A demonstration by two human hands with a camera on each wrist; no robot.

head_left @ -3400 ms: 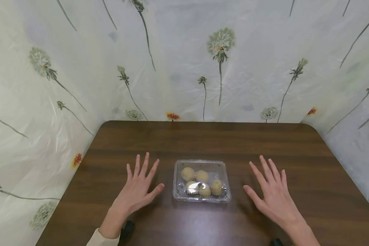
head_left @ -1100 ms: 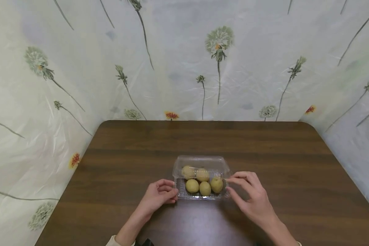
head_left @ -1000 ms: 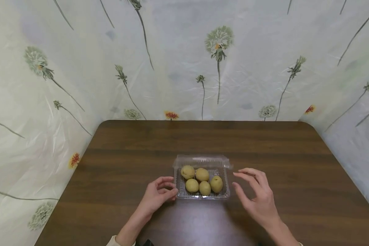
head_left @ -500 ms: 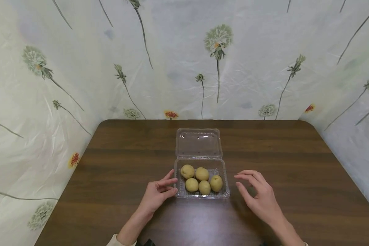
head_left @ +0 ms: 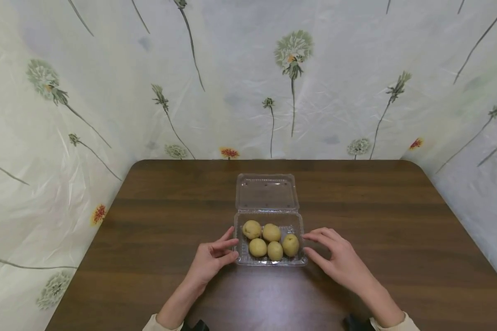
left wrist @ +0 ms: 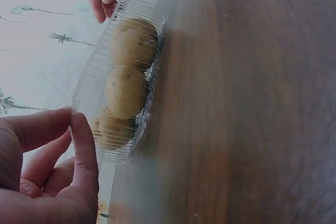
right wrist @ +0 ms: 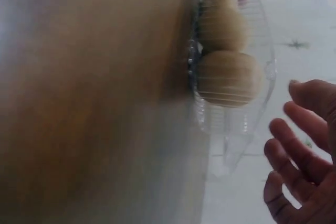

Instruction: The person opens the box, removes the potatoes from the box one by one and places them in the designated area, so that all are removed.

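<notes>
A clear plastic clamshell container (head_left: 244,259) sits on the table with its lid (head_left: 267,192) laid back on the far side. Several round yellowish potatoes (head_left: 257,247) lie in its base; the left wrist view shows some of the potatoes (left wrist: 126,92) through the ribbed wall. My left hand (head_left: 209,259) pinches the container's left rim between thumb and finger. My right hand (head_left: 335,257) is at the right side, fingers loosely bent. In the right wrist view, a small gap separates the right hand (right wrist: 304,150) from the rim.
The container stands on a dark brown wooden table (head_left: 182,197) with rounded far corners. A pale sheet (head_left: 232,69) printed with dandelions hangs behind the table and along both sides.
The lid, closed at first, has swung back and lies flat. Both hands have come in to the container; my left hand took its rim, and my right has just moved left towards it.
</notes>
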